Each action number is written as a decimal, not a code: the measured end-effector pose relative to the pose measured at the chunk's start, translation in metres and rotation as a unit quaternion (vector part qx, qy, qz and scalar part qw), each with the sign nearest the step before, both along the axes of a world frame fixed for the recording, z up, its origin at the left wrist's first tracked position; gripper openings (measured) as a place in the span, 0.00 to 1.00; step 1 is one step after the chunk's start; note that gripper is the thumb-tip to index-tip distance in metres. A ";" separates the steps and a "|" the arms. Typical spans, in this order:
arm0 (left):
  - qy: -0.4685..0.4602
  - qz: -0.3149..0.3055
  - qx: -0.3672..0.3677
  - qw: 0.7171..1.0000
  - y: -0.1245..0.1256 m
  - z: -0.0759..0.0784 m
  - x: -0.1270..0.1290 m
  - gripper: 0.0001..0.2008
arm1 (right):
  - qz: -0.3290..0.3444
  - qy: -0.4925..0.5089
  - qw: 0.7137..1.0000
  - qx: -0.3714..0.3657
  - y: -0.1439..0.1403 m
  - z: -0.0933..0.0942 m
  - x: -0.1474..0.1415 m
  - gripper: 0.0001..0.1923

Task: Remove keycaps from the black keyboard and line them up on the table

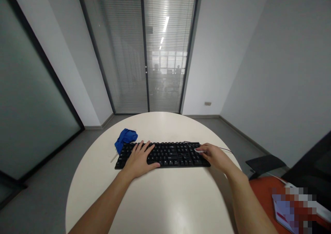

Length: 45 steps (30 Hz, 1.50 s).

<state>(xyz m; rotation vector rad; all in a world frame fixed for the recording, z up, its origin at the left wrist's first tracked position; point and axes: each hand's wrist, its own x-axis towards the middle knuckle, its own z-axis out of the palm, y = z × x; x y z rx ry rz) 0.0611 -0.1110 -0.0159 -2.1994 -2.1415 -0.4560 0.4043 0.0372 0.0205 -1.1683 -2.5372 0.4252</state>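
A black full-size keyboard (169, 154) lies on the round cream table (165, 199). My left hand (138, 161) rests on its left part with the fingers spread over the keys and the thumb by the front edge. At the number pad on the right, my right hand (213, 154) pinches a small white pad (198, 151) against the keys. Whether the pad is cloth, paper or cotton is too small to tell. Behind the keyboard's left end sits a crumpled blue cloth (126, 137). A thin pale stick (113, 157) lies beside that end.
The keyboard's cable (226, 149) runs off the table's right side. An orange chair (266, 196) with a black armrest (266, 165) stands at the right, with a blurred booklet (284, 210) on its seat. Beyond the table is a glass partition with blinds (165, 72).
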 end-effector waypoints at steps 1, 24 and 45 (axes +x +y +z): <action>0.000 0.000 -0.001 1.000 0.000 0.000 0.000 0.44 | -0.014 -0.004 1.000 0.001 0.000 0.000 0.000 0.17; -0.008 -0.008 0.004 1.000 0.002 -0.006 -0.004 0.43 | -0.051 -0.037 0.993 -0.101 -0.018 0.011 -0.006 0.13; -0.002 -0.010 0.001 1.000 0.001 -0.004 -0.004 0.43 | 0.017 0.032 0.995 -0.096 -0.026 0.011 -0.021 0.15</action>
